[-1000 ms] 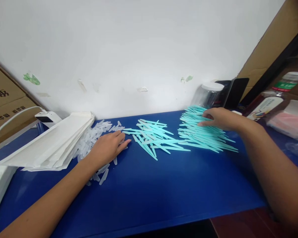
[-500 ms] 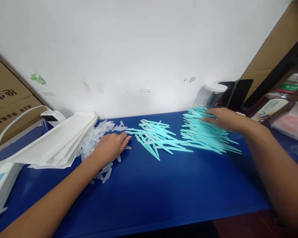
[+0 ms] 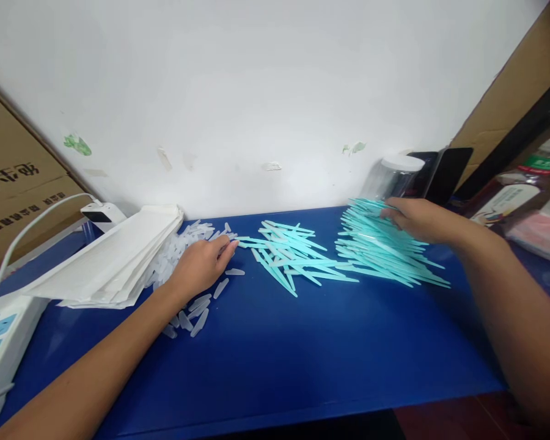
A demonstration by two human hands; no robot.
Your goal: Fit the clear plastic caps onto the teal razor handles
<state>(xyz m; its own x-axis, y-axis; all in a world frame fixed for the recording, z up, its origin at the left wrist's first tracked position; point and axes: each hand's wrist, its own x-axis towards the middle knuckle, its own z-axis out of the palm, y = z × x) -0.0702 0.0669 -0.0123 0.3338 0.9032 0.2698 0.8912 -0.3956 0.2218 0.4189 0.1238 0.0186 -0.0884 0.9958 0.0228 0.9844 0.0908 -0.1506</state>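
Note:
My left hand (image 3: 204,260) is closed, with thumb and fingertips pressed together. It hovers at the right edge of a heap of small translucent plastic caps (image 3: 165,260); what it pinches, if anything, I cannot make out. Just beyond its fingertips lies the end of a loose pile of slim turquoise sticks that look like eyebrow razors (image 3: 293,250). At the right, my right hand (image 3: 412,218) has its fingers curled in at the upper edge of a thicker stack of the same turquoise razors (image 3: 380,244). Any razor between those fingers is hard to tell from the stack.
White paper sleeves (image 3: 119,263) lie left of the caps, near a white device (image 3: 103,215) with a cable. A power strip (image 3: 4,342) sits at the left edge. Behind my right hand stands a lidded clear jar (image 3: 394,177); a bottle (image 3: 513,189) is further right.
My right hand's fingers have curled in more at the razor stack. My left hand has shifted slightly left and up, uncovering a few loose caps. The whole view has shifted slightly.

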